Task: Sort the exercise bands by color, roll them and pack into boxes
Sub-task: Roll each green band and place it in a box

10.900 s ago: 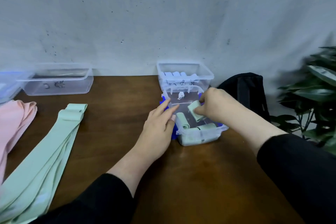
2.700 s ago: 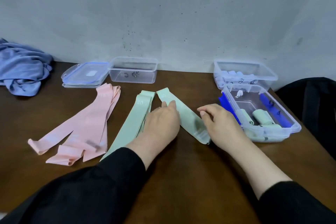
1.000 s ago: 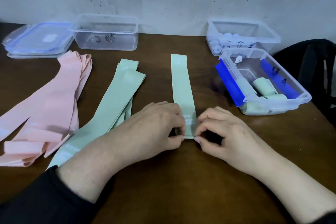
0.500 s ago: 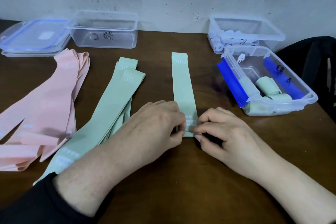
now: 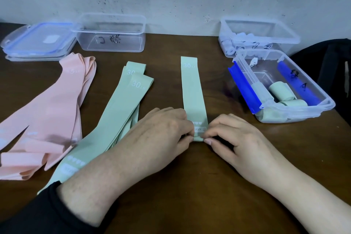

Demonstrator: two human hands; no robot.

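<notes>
Ten seconds back the right hand point(image 5: 237, 138) drops a green roll into the blue-clipped box point(image 5: 296, 114) while the left hand point(image 5: 161, 131) steadies it. Now both hands are away from it, pinching the near end of a single green band point(image 5: 191, 89). That band lay slanted earlier and now lies straight.

Black sleeve point(image 5: 47, 213) on left forearm; right bare.

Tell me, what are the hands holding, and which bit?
Both the left hand and right hand pinch the near end of the single green band.
</notes>
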